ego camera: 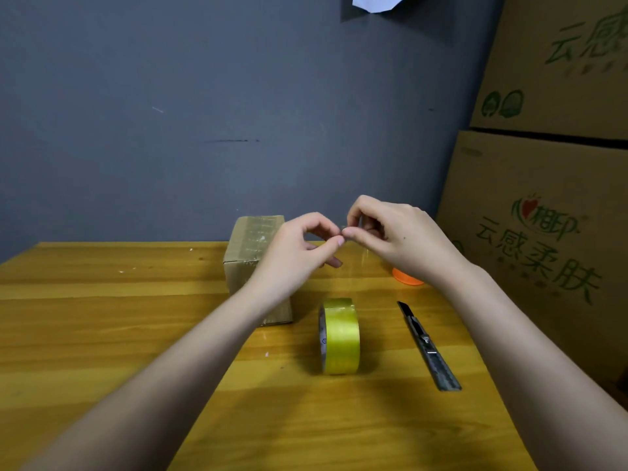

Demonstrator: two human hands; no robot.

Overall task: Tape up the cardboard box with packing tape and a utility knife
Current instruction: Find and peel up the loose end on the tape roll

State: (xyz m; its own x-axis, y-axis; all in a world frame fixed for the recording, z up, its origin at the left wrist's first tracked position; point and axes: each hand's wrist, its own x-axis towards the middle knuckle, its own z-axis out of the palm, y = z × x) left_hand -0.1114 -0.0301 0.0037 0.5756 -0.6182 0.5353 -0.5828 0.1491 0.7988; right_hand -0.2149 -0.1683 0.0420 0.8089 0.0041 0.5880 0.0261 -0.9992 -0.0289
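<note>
A small cardboard box (251,246) with tape on its top stands on the wooden table (102,317), partly hidden by my left forearm. A yellowish roll of packing tape (341,335) stands on edge in front of it. To the roll's right lies a utility knife (429,346), blade end pointing away from me. My left hand (299,253) and my right hand (397,239) are raised above the table, fingertips meeting. Both pinch a faint strip of clear tape (365,256) that hangs below my right hand.
Large printed cardboard cartons (543,232) are stacked along the right side of the table. An orange round object (406,279) lies on the table behind my right wrist. A grey wall (204,113) rises behind the table.
</note>
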